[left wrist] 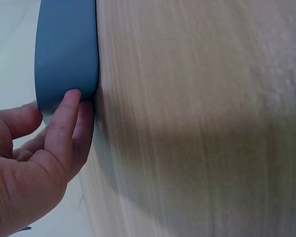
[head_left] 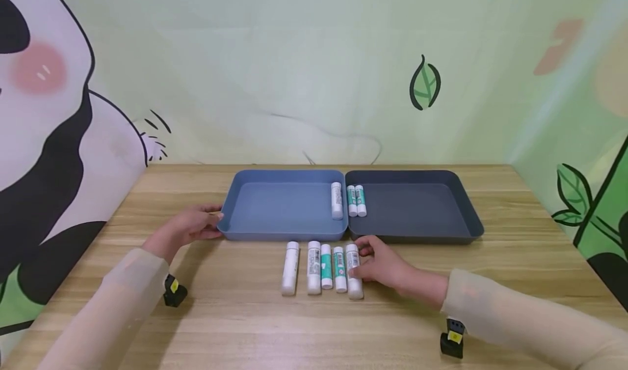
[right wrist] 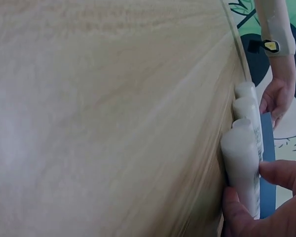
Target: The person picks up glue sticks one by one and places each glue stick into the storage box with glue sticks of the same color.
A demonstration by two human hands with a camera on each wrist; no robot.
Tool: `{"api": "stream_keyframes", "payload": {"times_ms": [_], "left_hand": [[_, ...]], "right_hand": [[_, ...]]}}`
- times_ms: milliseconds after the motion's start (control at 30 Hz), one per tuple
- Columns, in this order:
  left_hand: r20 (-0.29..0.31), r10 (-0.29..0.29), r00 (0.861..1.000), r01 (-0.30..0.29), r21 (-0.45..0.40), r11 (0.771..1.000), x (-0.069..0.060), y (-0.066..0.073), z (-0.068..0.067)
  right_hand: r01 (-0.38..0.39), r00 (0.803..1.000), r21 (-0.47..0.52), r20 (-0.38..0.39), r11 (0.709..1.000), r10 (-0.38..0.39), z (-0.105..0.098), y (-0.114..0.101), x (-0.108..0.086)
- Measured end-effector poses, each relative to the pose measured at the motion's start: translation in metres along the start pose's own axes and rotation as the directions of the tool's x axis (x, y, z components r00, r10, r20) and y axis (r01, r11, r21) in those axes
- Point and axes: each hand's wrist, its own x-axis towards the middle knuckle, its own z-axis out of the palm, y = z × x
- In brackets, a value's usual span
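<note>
Several glue sticks lie side by side in front of two trays. My right hand (head_left: pixel 385 265) holds the rightmost large white glue stick (head_left: pixel 354 274) between thumb and fingers; its blank white end faces the right wrist view. Left of it lie two small green-and-white glue sticks, the nearer one (head_left: pixel 339 272) and another (head_left: pixel 326 269), then two large white ones, one with print (head_left: pixel 314 272) and one mostly plain (head_left: pixel 290 272). My left hand (head_left: pixel 193 225) touches the front left corner of the blue tray (head_left: pixel 279 234) with its fingertips, also seen in the left wrist view.
Inside the blue tray, a white glue stick (head_left: pixel 336 202) lies along the right wall. The adjoining dark grey tray (head_left: pixel 417 240) has two small green-and-white glue sticks (head_left: pixel 356 202) at its left. A painted wall (head_left: pixel 294 86) stands behind the wooden table (head_left: pixel 245 326).
</note>
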Motion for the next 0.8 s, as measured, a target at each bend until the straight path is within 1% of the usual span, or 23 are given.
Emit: {"api": "stream_keyframes", "payload": {"times_ms": [133,300,367,433,800], "left_hand": [[0.005,0.004,1.000,-0.004,0.003,1.000,-0.0008,0.0010,0.0003],[0.003,-0.009,1.000,0.009,0.013,1.000,-0.0006,0.0015,0.0010],[0.001,-0.010,1.000,0.010,0.019,1.000,-0.0001,0.0010,0.0007],[0.001,-0.011,1.000,0.011,0.020,1.000,-0.0006,0.0013,0.0013],[-0.010,-0.021,1.000,0.021,0.021,1.000,-0.0014,0.0023,0.0024]], "right_hand": [[0.005,1.000,0.006,-0.007,1.000,-0.005,0.0016,-0.0011,-0.0016],[-0.025,0.999,-0.027,0.034,0.999,0.026,0.0011,-0.0047,-0.0006],[-0.024,0.998,-0.038,0.049,0.999,0.026,0.0005,-0.0063,-0.0003],[-0.021,0.999,-0.038,0.049,0.999,0.023,0.0000,-0.0069,0.0000],[-0.019,1.000,0.060,0.015,0.998,0.018,0.0014,-0.0024,-0.0054]]}}
